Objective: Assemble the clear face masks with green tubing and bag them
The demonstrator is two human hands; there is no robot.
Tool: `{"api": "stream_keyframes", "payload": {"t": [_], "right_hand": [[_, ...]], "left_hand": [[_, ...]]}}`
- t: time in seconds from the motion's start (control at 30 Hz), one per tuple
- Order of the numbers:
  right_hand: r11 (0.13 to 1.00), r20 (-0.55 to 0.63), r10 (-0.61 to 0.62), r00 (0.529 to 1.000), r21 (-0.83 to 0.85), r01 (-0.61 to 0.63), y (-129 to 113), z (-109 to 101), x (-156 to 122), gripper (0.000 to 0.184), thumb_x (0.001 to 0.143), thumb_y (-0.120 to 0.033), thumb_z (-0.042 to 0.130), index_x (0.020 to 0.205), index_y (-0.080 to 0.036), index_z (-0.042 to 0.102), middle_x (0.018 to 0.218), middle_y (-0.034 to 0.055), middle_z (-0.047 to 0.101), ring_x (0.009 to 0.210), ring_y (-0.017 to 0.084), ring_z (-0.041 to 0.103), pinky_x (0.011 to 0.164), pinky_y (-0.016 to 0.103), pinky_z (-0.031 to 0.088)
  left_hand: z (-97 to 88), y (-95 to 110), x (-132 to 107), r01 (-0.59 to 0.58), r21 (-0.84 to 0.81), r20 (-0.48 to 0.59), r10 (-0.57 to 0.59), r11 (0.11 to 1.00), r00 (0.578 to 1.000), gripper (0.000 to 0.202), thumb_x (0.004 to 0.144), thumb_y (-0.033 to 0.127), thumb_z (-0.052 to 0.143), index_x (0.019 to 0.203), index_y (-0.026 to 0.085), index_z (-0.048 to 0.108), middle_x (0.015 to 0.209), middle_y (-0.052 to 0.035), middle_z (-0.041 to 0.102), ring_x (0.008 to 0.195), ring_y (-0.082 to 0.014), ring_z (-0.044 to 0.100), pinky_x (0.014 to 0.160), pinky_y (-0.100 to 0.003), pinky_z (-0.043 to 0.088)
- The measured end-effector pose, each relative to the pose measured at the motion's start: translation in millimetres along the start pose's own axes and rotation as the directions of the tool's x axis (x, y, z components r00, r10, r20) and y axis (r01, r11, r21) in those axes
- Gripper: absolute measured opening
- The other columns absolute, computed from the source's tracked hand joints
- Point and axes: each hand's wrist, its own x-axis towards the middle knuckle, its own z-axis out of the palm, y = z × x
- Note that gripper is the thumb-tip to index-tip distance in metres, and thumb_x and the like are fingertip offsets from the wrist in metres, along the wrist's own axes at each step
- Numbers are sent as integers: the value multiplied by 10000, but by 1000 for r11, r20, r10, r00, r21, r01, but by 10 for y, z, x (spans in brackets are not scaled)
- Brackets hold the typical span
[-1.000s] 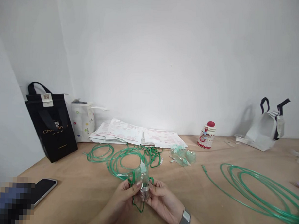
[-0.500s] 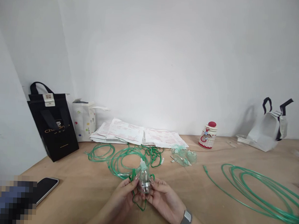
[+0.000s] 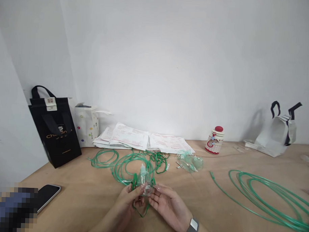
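Note:
Both my hands meet low in the middle of the view over a wooden table [image 3: 90, 198]. Between them is a clear plastic mask [image 3: 143, 179] with a pale green nozzle on top and a green strap looped under it. My left hand [image 3: 129, 199] pinches its left side with the fingers closed. My right hand [image 3: 168, 205], a watch on the wrist, holds its right side with fingertips on a small metal strip. Loose coils of green tubing [image 3: 127, 162] lie just beyond the mask.
A black paper bag [image 3: 55, 132] and a white dotted bag [image 3: 87, 125] stand at the back left. Printed sheets [image 3: 143, 140] lie along the wall. A second clear mask [image 3: 190, 161], a red-capped jar [image 3: 214, 140], a white bag [image 3: 278, 134], more tubing [image 3: 265, 197] and a phone [image 3: 46, 195] are around.
The mask has tipped and shifted slightly left and away between my hands. My fingers have moved along it; the grip stays with both hands.

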Motion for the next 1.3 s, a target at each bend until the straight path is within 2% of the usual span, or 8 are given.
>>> {"api": "stream_keyframes", "payload": {"t": [0.1, 0.43, 0.63, 0.93, 1.0, 1.1, 1.17, 1.3], "right_hand": [[1000, -5, -2, 1000, -1, 2, -2, -17, 2, 68, 712, -87, 629, 758, -99, 678, 800, 88, 714, 760, 155, 638, 761, 273, 423], [999, -56, -53, 997, -13, 52, 41, -75, 54, 47, 708, -162, 687, 738, -127, 679, 731, 62, 713, 713, 142, 641, 719, 266, 439], [997, -63, -66, 996, -44, 63, 53, -91, 62, 127, 676, -190, 723, 778, -123, 687, 743, 79, 720, 680, 153, 642, 693, 276, 445], [995, -52, -55, 997, -84, 51, 55, -83, 62, 149, 690, -230, 712, 788, -121, 686, 787, 91, 720, 709, 153, 641, 717, 280, 445], [993, -40, -57, 998, -103, 52, 57, -74, 61, 145, 690, -238, 712, 776, -124, 684, 764, 78, 716, 690, 145, 635, 702, 271, 444], [988, -7, -52, 999, -148, 50, 42, -57, 57, 138, 675, -249, 722, 711, -123, 676, 663, 51, 688, 614, 138, 613, 639, 265, 441], [982, 10, -41, 999, -182, 42, 15, -55, 53, 144, 658, -246, 737, 678, -120, 670, 623, 35, 666, 580, 120, 592, 621, 254, 435], [959, 6, -40, 999, -280, 40, -55, -95, 50, 172, 653, -266, 744, 712, -121, 673, 656, 31, 664, 613, 103, 589, 665, 245, 429]], "left_hand": [[-5, -1, -5, 3, 8, 24, -4, 1000, 1000, 155, 633, 234, 756, 693, 110, 685, 616, -10, 645, 511, -67, 529, 509, -177, 424], [-8, -25, 5, 2, 41, 95, -6, 999, 995, 214, 544, 226, 807, 677, 112, 685, 617, -18, 644, 543, -93, 546, 545, -204, 429], [-24, -68, 44, 65, 39, 145, -70, 997, 987, 399, 641, 499, 676, 691, 103, 667, 583, -39, 623, 559, -142, 578, 563, -254, 427], [-1, -45, 32, 65, 116, 134, -81, 991, 988, 469, 643, 583, 619, 691, 116, 645, 607, -50, 633, 579, -159, 586, 590, -271, 427], [-29, -77, 77, 70, 159, 117, -89, 985, 989, 522, 629, 632, 587, 680, 115, 643, 587, -46, 631, 541, -145, 577, 562, -260, 428], [-82, -122, 160, 127, 263, 65, -149, 956, 987, 653, 598, 736, 488, 559, 99, 624, 451, -62, 591, 391, -148, 534, 428, -267, 402], [-107, -113, 181, 110, 319, 11, -120, 941, 993, 612, 596, 711, 520, 596, 110, 636, 450, -50, 602, 363, -142, 523, 389, -252, 382], [-105, 18, 136, -45, 363, -50, 68, 931, 996, 389, 566, 469, 732, 828, 196, 644, 674, 28, 669, 530, -107, 572, 479, -191, 417]]}}
